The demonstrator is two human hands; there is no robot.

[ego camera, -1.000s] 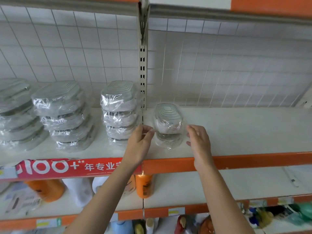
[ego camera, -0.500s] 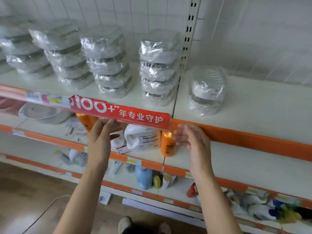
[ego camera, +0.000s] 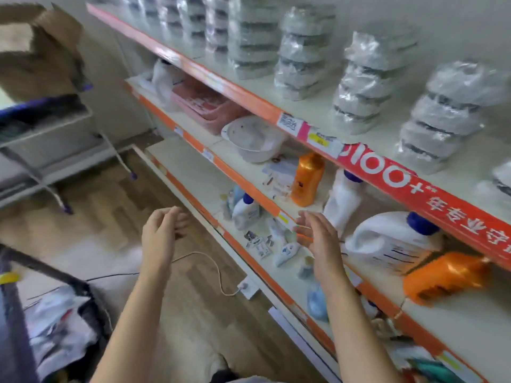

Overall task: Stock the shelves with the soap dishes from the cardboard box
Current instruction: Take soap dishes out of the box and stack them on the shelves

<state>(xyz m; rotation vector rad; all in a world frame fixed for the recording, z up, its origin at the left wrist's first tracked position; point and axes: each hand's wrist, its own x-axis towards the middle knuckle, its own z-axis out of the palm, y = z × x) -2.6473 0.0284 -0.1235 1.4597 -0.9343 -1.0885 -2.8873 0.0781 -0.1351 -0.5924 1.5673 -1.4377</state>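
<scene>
Several stacks of plastic-wrapped soap dishes [ego camera: 365,87] stand in a row on the upper shelf [ego camera: 249,98] with its orange front edge. The brown cardboard box [ego camera: 41,51] sits blurred at the top left on a metal cart [ego camera: 47,125]. My left hand [ego camera: 163,233] hangs over the wooden floor with loosely curled fingers and holds nothing. My right hand [ego camera: 318,239] is in front of the lower shelves, fingers relaxed and spread, also holding nothing. Both hands are well below the soap dishes.
The shelf below carries a pink tray [ego camera: 204,106], a white basin [ego camera: 254,139], orange bottles [ego camera: 307,178] and white detergent jugs [ego camera: 392,241]. A power strip with a cable [ego camera: 249,287] lies on the floor. A dark cart with bags [ego camera: 55,313] stands at the lower left.
My hands let go of the soap dish on the shelf and dropped down. My view has swung left and down, bringing the floor, the cart and the cardboard box into sight.
</scene>
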